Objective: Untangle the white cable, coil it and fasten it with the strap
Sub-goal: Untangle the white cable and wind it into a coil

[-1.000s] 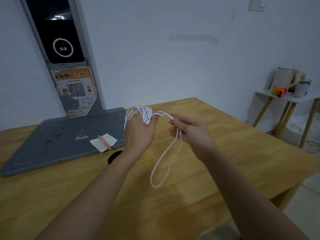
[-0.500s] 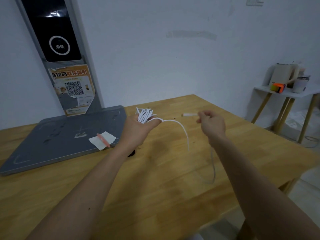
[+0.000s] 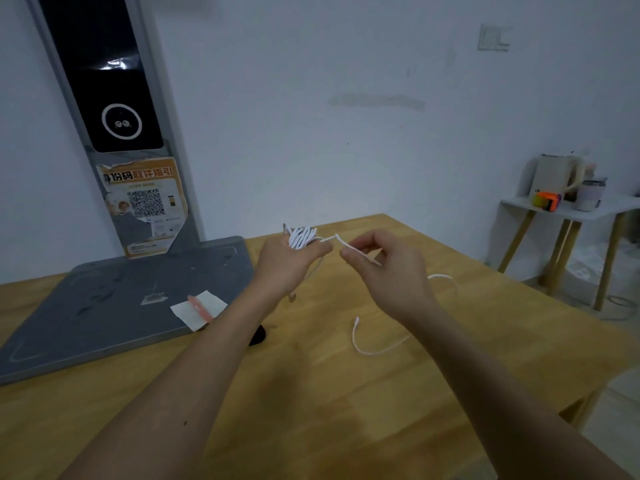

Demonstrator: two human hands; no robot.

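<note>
Left hand (image 3: 289,263) raised over the wooden table (image 3: 346,393), white cable (image 3: 302,237) wound in several loops around its fingers, thumb pressing the strand. Right hand (image 3: 384,268) just beside it, pinching the free strand between thumb and forefinger; the cable tail hangs down, its end lying loose on the table. Pink strap (image 3: 201,308) on white paper (image 3: 211,301) on the grey base plate (image 3: 104,306), left of the forearms.

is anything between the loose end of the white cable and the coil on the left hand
Nothing visible. The right hand pinches the white cable beside the coil on the left hand; the loose end trails over bare table.
</note>
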